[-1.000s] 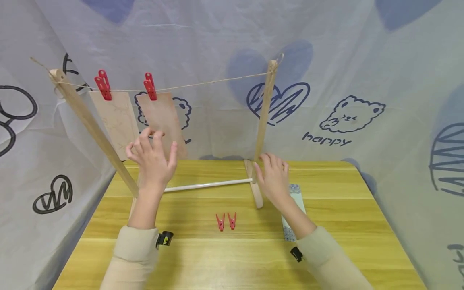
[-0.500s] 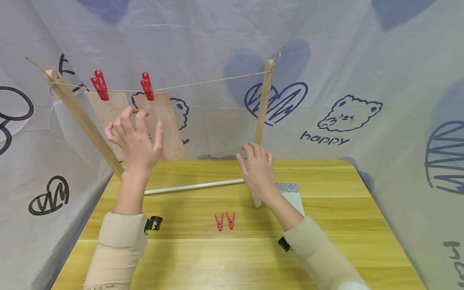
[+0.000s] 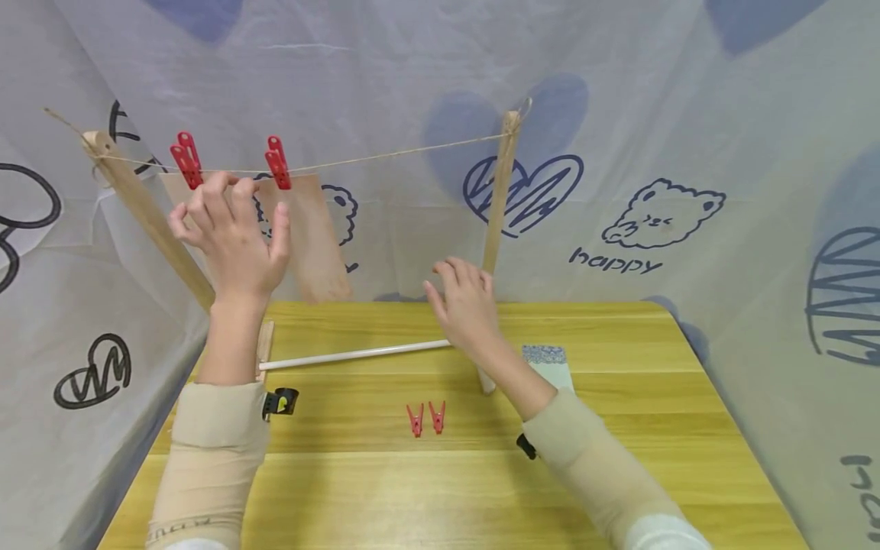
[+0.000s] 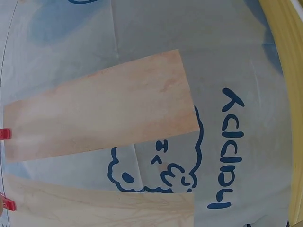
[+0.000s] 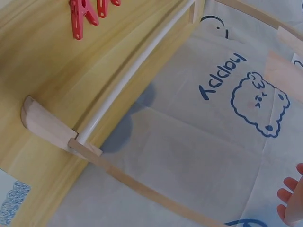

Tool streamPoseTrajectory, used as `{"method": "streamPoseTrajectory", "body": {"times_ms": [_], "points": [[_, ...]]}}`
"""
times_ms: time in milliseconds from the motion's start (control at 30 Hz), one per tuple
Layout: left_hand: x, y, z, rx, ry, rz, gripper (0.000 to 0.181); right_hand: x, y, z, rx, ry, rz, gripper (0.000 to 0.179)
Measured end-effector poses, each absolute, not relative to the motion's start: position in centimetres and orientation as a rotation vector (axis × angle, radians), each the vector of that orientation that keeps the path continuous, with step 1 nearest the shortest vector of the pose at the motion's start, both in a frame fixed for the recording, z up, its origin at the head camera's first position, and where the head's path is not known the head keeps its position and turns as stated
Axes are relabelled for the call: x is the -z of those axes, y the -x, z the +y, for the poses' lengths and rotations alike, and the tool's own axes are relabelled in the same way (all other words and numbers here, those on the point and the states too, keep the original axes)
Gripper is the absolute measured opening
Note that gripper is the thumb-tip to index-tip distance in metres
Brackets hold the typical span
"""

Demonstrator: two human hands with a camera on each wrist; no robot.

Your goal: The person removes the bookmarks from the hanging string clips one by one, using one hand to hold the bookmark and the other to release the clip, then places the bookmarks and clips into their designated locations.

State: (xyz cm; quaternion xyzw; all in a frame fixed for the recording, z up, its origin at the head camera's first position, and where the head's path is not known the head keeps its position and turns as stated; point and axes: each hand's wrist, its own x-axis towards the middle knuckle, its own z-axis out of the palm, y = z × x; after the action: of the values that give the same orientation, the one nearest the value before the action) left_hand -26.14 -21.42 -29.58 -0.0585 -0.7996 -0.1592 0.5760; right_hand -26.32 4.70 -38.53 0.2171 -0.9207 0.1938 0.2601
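Note:
My left hand (image 3: 237, 237) is raised in front of the left hanging paper card (image 4: 104, 208), hiding much of it in the head view. Its bent fingers reach just below the left red clothespin (image 3: 186, 162) and hold nothing. A second red clothespin (image 3: 278, 163) fixes a pinkish paper card (image 3: 318, 237) to the twine (image 3: 392, 155). Lower and to the right, my right hand (image 3: 467, 305) hovers in front of the right wooden post (image 3: 499, 191) with relaxed fingers and nothing in them. In the right wrist view its fingers (image 5: 291, 189) show at the lower right edge.
The left wooden post (image 3: 147, 218) and a white rod (image 3: 357, 354) complete the stand. Two red clothespins (image 3: 426, 418) lie on the wooden table (image 3: 385, 496). A pale card with a blue patterned border (image 3: 546, 363) lies at the right, partly covered by my forearm.
My left hand has risen and moved left, from the pinkish card toward the left clothespin. My right hand has shifted left and slightly up. The view has turned a little.

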Motion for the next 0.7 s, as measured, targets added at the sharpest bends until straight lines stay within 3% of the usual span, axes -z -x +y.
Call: {"method": "streamPoseTrajectory", "body": {"times_ms": [700], "points": [[26.9,27.5,-22.5,0.335,0.173,-1.878,0.043,37.0,27.8,0.3,-0.290,-0.659,-2.523,0.038]]}}
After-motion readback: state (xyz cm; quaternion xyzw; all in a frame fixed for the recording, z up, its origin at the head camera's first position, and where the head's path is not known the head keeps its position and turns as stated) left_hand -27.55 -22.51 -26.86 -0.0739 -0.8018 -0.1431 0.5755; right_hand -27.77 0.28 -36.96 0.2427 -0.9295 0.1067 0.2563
